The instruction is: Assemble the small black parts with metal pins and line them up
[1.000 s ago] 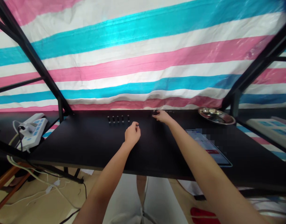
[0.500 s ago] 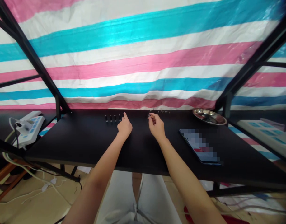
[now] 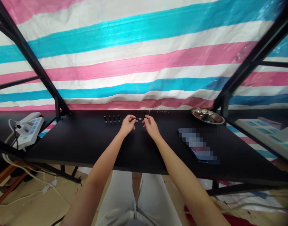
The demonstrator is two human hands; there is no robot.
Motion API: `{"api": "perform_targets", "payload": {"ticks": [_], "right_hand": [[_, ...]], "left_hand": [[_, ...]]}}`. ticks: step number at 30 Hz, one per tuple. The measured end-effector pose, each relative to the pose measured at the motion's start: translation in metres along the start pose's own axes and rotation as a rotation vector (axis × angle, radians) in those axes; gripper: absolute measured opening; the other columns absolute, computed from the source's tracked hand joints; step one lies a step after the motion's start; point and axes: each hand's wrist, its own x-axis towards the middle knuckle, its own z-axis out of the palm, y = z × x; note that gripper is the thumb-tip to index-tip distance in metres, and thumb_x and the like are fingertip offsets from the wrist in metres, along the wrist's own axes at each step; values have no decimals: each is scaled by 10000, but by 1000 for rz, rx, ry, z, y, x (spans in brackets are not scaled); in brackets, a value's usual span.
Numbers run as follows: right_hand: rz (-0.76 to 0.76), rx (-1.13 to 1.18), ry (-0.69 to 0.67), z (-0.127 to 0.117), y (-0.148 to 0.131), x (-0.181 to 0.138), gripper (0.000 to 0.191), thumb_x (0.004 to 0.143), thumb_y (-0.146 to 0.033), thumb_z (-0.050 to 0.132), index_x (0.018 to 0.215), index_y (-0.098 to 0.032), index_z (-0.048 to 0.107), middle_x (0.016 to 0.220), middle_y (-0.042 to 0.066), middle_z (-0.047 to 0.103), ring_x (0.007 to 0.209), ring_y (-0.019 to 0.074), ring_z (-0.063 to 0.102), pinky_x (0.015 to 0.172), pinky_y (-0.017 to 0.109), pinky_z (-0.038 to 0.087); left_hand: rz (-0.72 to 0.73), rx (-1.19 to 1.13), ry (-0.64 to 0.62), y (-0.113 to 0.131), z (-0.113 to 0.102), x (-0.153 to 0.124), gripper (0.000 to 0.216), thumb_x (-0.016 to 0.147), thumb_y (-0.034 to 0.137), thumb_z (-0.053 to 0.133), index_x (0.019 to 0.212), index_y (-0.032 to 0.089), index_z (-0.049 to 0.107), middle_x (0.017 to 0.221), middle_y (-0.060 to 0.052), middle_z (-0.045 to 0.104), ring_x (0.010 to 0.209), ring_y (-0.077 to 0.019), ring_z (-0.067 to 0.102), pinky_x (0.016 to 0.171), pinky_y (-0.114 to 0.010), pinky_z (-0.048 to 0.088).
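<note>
My left hand (image 3: 128,126) has its fingers closed around a small black tube with a pale end (image 3: 139,119), which points toward my right hand. My right hand (image 3: 150,126) is pinched a short way to the right; whatever lies between its fingertips is too small to make out. Just behind those fingertips is a small clear piece (image 3: 149,111). Left of my left hand, several small black tubes (image 3: 110,119) with pale ends stand in a row. Several tiny pale pieces (image 3: 162,111) line the back edge of the black table (image 3: 144,147).
At the back right is a round shiny metal dish (image 3: 207,116). A phone with a blurred screen (image 3: 197,146) lies to the right of my right forearm. Power strips (image 3: 32,130) with cables sit at far left. A striped plastic sheet (image 3: 139,69) hangs behind the table.
My left hand has gone from pointing beside the row of tubes to gripping a black tube, and shifted slightly right. My right hand moved a little left, so both are closer together.
</note>
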Motion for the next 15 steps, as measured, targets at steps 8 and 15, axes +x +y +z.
{"api": "perform_targets", "payload": {"ticks": [8,15], "right_hand": [[81,297,-76,7,-11,-7,421,716,-538,544,948,-187,537,491,-82,376,422,65,349,421,211,275],[106,350,-87,7,-10,-7,398,698,-521,569,914,-189,533,499,-82,360,414,56,313,404,208,225]], "left_hand": [[18,-117,-96,4,11,-27,204,761,267,554,897,158,448,818,-22,625,367,-29,490,392,-174,379],[83,59,-29,-1,11,-30,191,792,315,504,918,175,471,746,4,612,380,-41,463,398,-180,361]]}}
